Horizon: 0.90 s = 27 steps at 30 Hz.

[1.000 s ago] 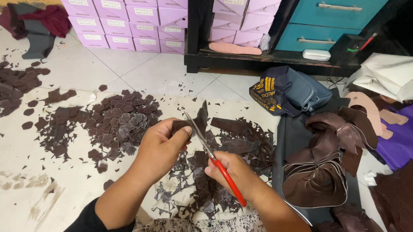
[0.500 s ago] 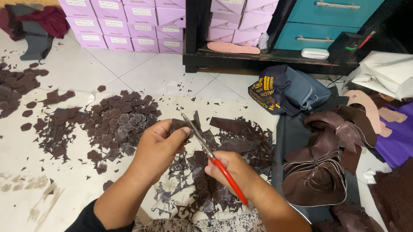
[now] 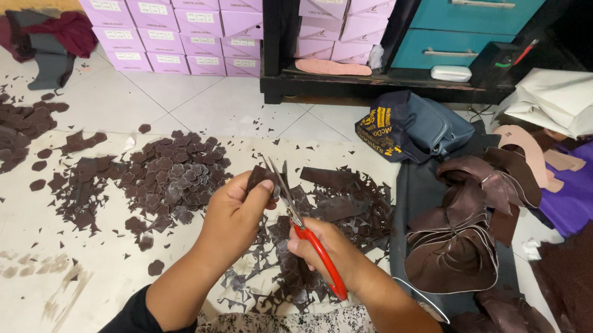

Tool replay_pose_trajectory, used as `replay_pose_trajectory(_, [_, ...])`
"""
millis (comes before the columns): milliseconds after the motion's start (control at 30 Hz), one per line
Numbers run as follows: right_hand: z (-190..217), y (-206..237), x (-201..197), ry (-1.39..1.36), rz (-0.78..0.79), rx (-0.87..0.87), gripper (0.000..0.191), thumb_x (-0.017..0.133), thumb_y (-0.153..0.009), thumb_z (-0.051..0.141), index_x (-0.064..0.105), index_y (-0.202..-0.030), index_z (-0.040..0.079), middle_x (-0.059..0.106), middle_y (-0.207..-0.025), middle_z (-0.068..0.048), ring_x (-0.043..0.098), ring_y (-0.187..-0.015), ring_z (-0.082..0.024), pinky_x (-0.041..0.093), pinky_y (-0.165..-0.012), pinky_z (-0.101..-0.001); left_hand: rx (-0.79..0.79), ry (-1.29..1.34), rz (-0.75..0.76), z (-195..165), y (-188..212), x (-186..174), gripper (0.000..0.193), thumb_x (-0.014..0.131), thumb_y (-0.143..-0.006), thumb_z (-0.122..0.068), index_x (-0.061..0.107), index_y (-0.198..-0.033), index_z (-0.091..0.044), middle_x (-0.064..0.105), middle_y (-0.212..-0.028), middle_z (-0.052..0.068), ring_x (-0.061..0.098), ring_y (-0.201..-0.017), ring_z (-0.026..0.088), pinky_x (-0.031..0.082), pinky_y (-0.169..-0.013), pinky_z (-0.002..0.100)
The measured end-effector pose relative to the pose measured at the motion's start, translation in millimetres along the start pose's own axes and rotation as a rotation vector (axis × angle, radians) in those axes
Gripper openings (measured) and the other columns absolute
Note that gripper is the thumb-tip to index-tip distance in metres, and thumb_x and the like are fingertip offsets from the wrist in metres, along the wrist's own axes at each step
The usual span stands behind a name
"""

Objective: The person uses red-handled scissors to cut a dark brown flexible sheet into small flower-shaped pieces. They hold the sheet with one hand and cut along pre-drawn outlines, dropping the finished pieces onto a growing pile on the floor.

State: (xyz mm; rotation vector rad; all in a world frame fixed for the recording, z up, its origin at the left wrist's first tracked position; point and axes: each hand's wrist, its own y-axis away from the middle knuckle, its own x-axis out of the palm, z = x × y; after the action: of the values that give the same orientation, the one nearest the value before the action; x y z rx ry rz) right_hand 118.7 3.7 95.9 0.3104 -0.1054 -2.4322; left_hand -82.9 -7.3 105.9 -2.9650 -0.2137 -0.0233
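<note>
White floor tiles run back to a wall of stacked lilac boxes and a low black shelf under teal drawers, whose upper part is cut off by the frame's top edge. Dark brown cut pieces lie heaped on the floor left of the hands, with a second heap running off the left edge. The left hand pinches a small dark brown piece between thumb and curled fingers; most of that piece is hidden behind the hand, so its outline cannot be made out. The right hand is closed around the red handles of a pair of scissors, fingers wrapped tight so the loops are mostly covered. The blades stand a little apart, their tips pointing up and away, right beside the held piece; whether they bite into it is too small to tell. Under both hands lie dark offcuts with cut-out holes, partly masked by the forearms. To the right, a pile of curled brown leather sheets lies on a dark grey mat, its lower part cut off at the bottom edge. A blue bag sits near the shelf, and purple fabric runs off the right edge. Black-and-white patterned cloth shows at the bottom, between the sleeves.
</note>
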Motion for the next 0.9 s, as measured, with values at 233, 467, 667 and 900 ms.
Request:
replay_pose_trajectory(233, [5,-1,-3,0.113,0.022,-0.103,0.027,0.064,-0.093,0.03,0.058,-0.084,0.006,0.047,-0.069,0.002,0.044,-0.066,-0.009,0.041,-0.062,-0.0275,0.062,-0.093,-0.047,-2,4,1,0.02,0.061,-0.1,-0.017,0.068,-0.089,-0.002,0.06,-0.073,-0.004,0.049,-0.065,0.004,0.044,-0.057,0.023])
replay_pose_trajectory(467, [4,2,0,0.019,-0.014,-0.038,0.021,0.063,-0.092,0.025,0.057,-0.082,0.007,0.046,-0.067,0.003,0.042,-0.065,-0.007,0.037,-0.058,-0.0275,0.036,-0.09,-0.073,-12,7,5,0.018,0.061,-0.099,-0.016,0.068,-0.09,-0.003,0.056,-0.069,-0.004,0.047,-0.061,0.004,0.041,-0.053,0.025])
replay_pose_trajectory(667, [4,3,1,-0.115,0.049,0.037,0.018,0.061,-0.091,0.023,0.055,-0.084,0.008,0.047,-0.067,0.002,0.044,-0.058,-0.008,0.038,-0.052,-0.0262,0.06,-0.01,-0.03,-13,6,5,0.021,0.054,-0.098,-0.014,0.073,-0.106,-0.008,0.06,-0.08,-0.004,0.05,-0.073,0.003,0.044,-0.066,0.023])
replay_pose_trajectory(900, [3,5,2,-0.217,0.127,-0.039,0.018,0.059,-0.093,0.023,0.053,-0.088,0.008,0.046,-0.073,0.003,0.045,-0.064,-0.008,0.039,-0.057,-0.0256,-0.031,0.179,0.018,1,0,5,0.018,0.054,-0.1,-0.017,0.067,-0.097,-0.004,0.061,-0.084,-0.003,0.052,-0.077,0.007,0.046,-0.072,0.025])
